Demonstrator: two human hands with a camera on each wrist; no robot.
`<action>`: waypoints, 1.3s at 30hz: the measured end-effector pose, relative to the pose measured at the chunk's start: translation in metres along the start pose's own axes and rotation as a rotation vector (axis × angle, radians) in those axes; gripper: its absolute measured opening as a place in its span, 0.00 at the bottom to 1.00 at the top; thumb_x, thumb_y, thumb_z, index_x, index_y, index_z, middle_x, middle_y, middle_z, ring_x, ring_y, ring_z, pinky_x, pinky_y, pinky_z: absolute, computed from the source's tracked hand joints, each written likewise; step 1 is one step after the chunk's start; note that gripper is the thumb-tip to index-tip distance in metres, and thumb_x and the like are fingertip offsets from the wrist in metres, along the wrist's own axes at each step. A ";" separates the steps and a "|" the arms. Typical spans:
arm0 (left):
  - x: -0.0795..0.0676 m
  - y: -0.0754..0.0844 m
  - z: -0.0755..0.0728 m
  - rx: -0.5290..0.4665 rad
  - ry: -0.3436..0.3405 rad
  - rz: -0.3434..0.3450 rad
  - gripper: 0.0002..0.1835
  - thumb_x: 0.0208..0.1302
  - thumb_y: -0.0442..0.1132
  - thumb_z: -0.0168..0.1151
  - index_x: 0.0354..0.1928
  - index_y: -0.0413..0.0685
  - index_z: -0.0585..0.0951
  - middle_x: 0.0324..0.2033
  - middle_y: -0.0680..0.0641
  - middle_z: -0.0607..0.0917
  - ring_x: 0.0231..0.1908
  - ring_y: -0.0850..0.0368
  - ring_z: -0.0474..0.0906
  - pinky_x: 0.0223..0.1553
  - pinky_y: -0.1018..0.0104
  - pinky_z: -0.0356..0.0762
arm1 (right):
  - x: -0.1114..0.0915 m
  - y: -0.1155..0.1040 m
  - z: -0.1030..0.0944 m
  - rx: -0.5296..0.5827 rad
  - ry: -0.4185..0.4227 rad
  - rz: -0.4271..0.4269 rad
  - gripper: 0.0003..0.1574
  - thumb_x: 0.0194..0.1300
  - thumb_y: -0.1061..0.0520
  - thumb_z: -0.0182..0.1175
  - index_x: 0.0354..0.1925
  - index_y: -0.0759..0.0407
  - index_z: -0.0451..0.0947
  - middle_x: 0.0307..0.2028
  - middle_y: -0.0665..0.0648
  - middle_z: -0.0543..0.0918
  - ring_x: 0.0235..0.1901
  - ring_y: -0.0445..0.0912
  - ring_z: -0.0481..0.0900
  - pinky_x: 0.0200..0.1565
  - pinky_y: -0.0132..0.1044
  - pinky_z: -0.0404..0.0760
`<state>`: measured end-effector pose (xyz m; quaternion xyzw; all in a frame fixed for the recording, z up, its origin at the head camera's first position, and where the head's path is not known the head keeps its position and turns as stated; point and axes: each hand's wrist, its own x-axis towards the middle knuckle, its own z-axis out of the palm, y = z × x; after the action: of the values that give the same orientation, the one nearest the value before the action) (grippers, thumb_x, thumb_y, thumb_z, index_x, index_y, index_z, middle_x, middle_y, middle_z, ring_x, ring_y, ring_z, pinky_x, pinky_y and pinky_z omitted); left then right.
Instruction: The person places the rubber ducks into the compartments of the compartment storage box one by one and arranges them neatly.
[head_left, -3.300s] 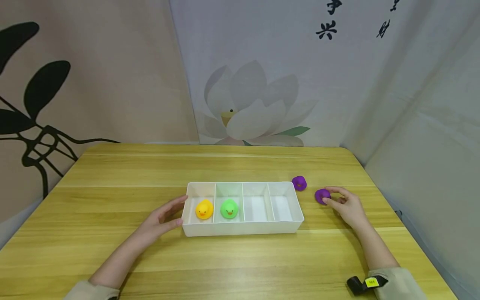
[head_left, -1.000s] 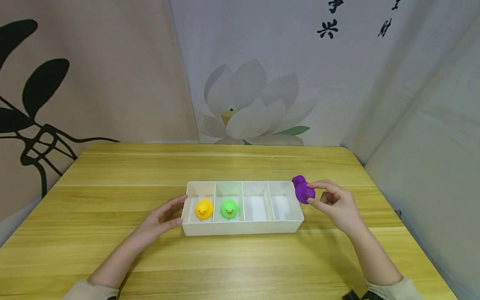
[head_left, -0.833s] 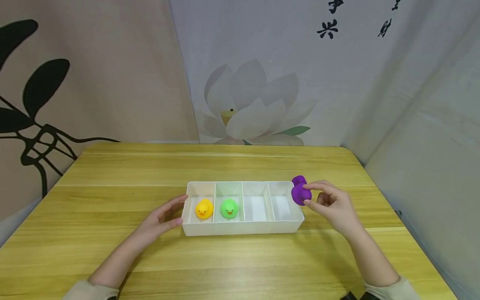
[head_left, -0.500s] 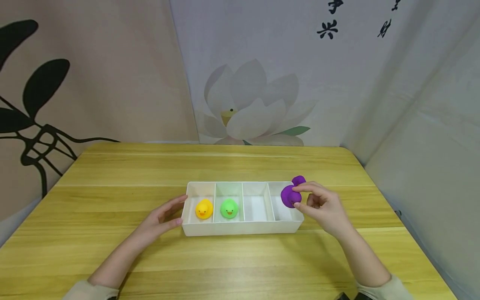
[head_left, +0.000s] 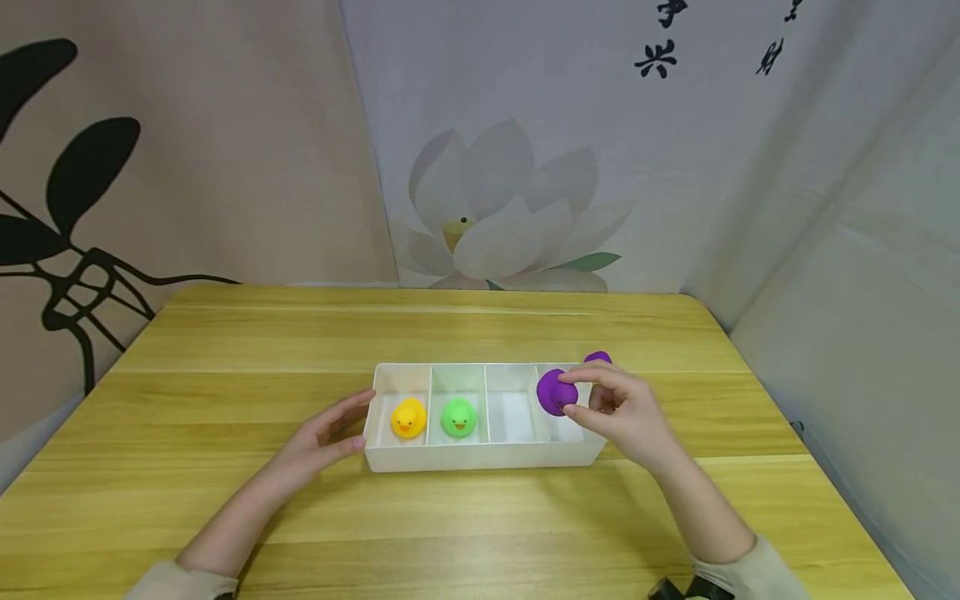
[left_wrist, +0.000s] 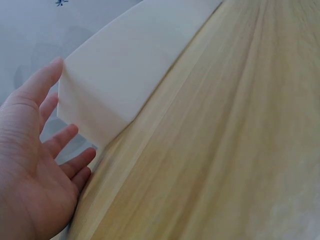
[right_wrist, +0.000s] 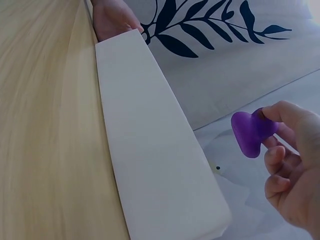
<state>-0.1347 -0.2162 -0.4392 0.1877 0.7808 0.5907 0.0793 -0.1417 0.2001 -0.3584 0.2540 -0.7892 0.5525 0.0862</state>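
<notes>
Purple toy (head_left: 553,393) hangs pinched in the right hand (head_left: 628,418).

Only thing I can read is a black 兴 (head_left: 656,61) on the far cloth (head_left: 525,67), toward the right. The character above it (head_left: 671,12) is cut off, and I can't make out the smaller ones (head_left: 769,57) farther right.
</notes>
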 end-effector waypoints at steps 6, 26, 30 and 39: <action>-0.001 0.000 0.000 -0.002 0.001 -0.009 0.32 0.67 0.35 0.58 0.71 0.47 0.62 0.66 0.36 0.66 0.64 0.36 0.60 0.55 0.52 0.66 | 0.005 -0.001 0.009 0.014 -0.048 0.041 0.19 0.53 0.69 0.70 0.45 0.60 0.83 0.45 0.56 0.81 0.20 0.43 0.68 0.18 0.30 0.65; 0.000 0.000 0.001 -0.019 0.003 0.007 0.32 0.67 0.35 0.58 0.71 0.47 0.62 0.66 0.34 0.65 0.64 0.34 0.59 0.57 0.38 0.60 | 0.020 0.018 0.028 -0.001 -0.175 0.145 0.19 0.52 0.66 0.71 0.44 0.58 0.83 0.41 0.56 0.81 0.19 0.43 0.67 0.19 0.30 0.64; -0.001 0.000 0.001 -0.021 0.002 0.006 0.32 0.67 0.35 0.58 0.71 0.47 0.62 0.66 0.34 0.65 0.64 0.33 0.59 0.57 0.35 0.60 | 0.024 0.022 0.031 -0.034 -0.188 0.193 0.19 0.52 0.68 0.70 0.44 0.61 0.83 0.34 0.56 0.79 0.17 0.41 0.65 0.18 0.29 0.64; -0.001 0.000 0.000 -0.022 -0.002 0.001 0.31 0.67 0.34 0.58 0.71 0.47 0.62 0.66 0.34 0.65 0.64 0.33 0.59 0.57 0.35 0.60 | 0.033 0.031 0.033 -0.076 -0.238 0.214 0.17 0.52 0.67 0.70 0.43 0.61 0.83 0.39 0.56 0.82 0.15 0.39 0.63 0.17 0.28 0.63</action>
<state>-0.1338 -0.2162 -0.4394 0.1879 0.7740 0.5990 0.0819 -0.1809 0.1676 -0.3829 0.2286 -0.8366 0.4945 -0.0577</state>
